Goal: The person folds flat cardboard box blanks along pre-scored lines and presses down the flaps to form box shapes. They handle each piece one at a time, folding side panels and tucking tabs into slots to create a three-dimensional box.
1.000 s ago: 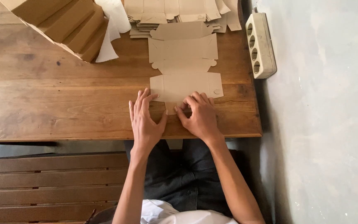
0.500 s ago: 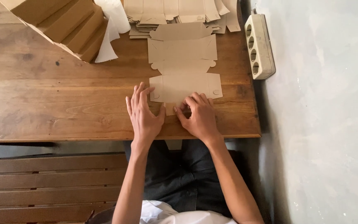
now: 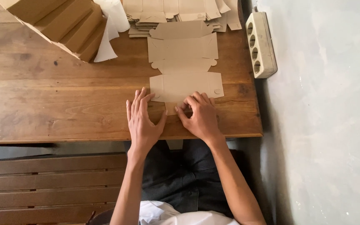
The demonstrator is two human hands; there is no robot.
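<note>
Pressing down at the near edge of the flat cardboard box blank [image 3: 186,86], we are keeping our right hand [image 3: 201,116] curled, fingertips pinching its small bottom tab. Compared with a second ago, our left hand [image 3: 143,121] is sliding off the blank toward lower left, now lying flat and spread on the wooden counter [image 3: 55,108], just touching the blank's corner. We are judging the fold as only starting. A stack of blanks [image 3: 180,10] is lying at top centre, folded boxes [image 3: 59,25] upper left, a power strip [image 3: 261,43] at right, a wooden bench [image 3: 42,183] lower left.
</note>
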